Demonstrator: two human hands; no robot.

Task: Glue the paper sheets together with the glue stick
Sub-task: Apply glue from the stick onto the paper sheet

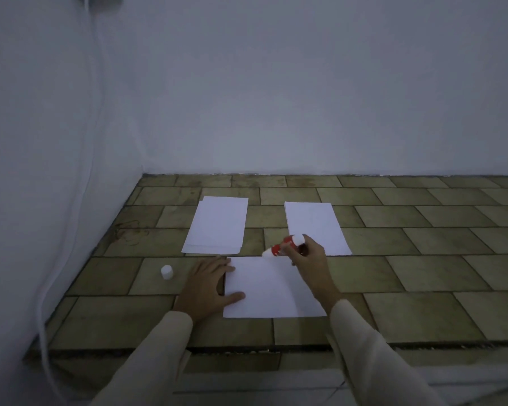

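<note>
A white paper sheet (pixel 264 288) lies on the tiled surface in front of me. My left hand (pixel 206 285) rests flat on its left edge, fingers spread. My right hand (pixel 308 256) grips a red and white glue stick (pixel 282 247), tilted, with its white tip touching the sheet's far edge. The glue stick's white cap (pixel 167 272) stands on the tiles to the left of my left hand. Farther back lie a small stack of white sheets (pixel 217 225) on the left and another white sheet (pixel 316 227) on the right, partly hidden by my right hand.
The tiled surface (pixel 423 259) meets white walls at the back and on the left. A white cable (pixel 71 230) hangs down the left wall. The surface's front edge (pixel 247 345) runs just below my forearms.
</note>
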